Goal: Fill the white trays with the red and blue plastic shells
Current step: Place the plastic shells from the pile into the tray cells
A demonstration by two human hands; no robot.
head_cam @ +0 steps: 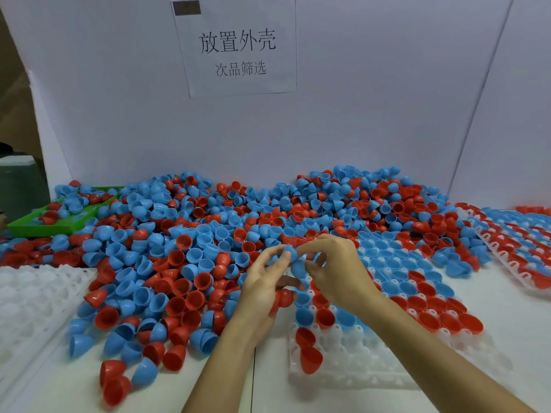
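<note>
blue shell (293, 257) pinched between both grips, seemingly above tray (357, 371)

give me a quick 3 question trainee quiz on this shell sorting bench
1. True or false: both hands hold the small blue plastic shell together.
2. Which side of the bench has the green plastic tray: A far left, B far right, C near centre?
3. Fill in: the left hand also keeps a ___ plastic shell in its lower fingers.

Key: 1 true, the right hand pinches it too. 2 A. 3 red.
</note>
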